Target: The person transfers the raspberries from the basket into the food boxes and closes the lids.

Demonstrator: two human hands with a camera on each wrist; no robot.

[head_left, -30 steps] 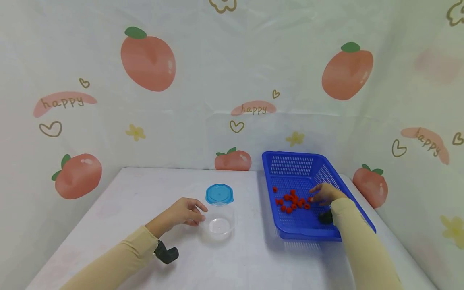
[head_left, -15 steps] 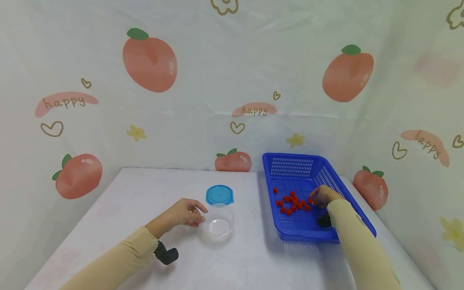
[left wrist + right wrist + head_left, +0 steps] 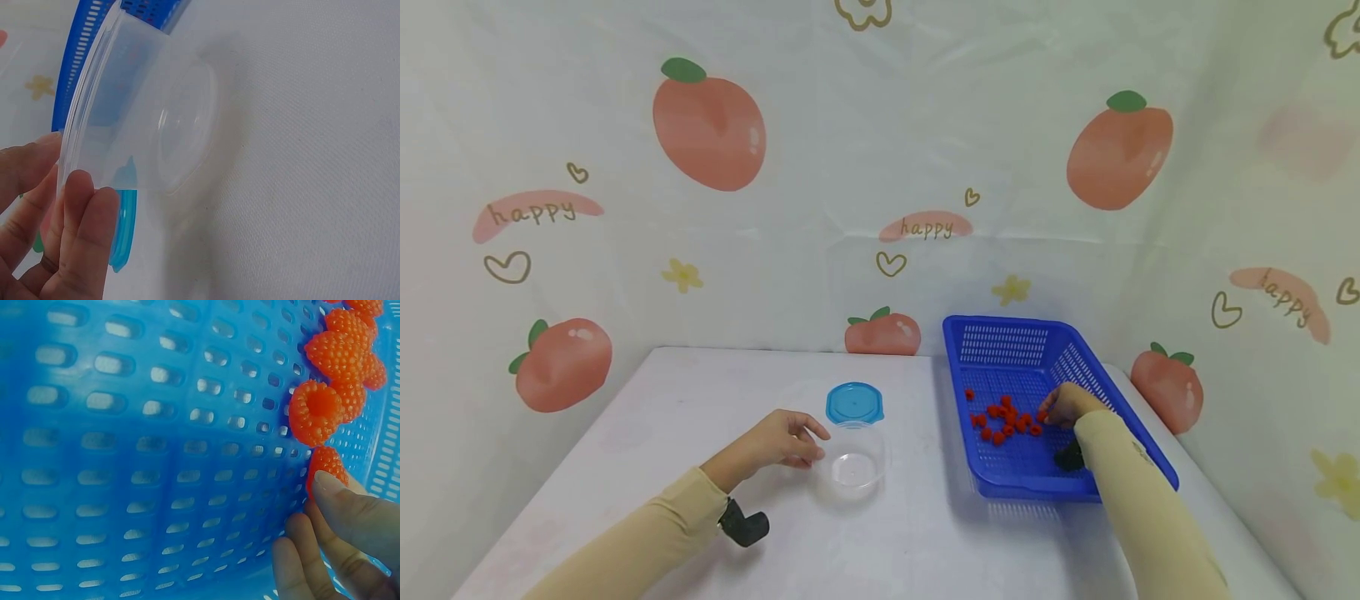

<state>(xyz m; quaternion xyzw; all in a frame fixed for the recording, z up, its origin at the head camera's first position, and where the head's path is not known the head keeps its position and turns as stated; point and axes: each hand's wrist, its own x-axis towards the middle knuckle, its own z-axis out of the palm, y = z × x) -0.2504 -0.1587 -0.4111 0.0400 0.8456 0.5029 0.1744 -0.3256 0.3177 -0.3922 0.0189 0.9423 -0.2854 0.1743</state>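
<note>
A clear plastic container (image 3: 855,467) stands open on the white table, and my left hand (image 3: 786,437) holds its near rim. In the left wrist view my fingertips (image 3: 81,231) pinch the container's wall (image 3: 156,131). Its blue lid (image 3: 854,402) lies just behind it. My right hand (image 3: 1063,404) is inside the blue basket (image 3: 1000,321), at the right edge of a heap of red raspberries (image 3: 1003,417). In the right wrist view my fingertips (image 3: 334,506) close on one raspberry (image 3: 325,464) on the basket's floor (image 3: 156,456).
The basket sits at the table's right side, close to the back wall. A printed peach cloth hangs behind and on both sides. Bare white table (image 3: 662,417) stretches to the left of the container. A black camera (image 3: 743,527) is strapped to my left wrist.
My right hand's fingers have curled in from a stretched pose and closed on a raspberry at the heap's right edge. The left hand and container have stayed put.
</note>
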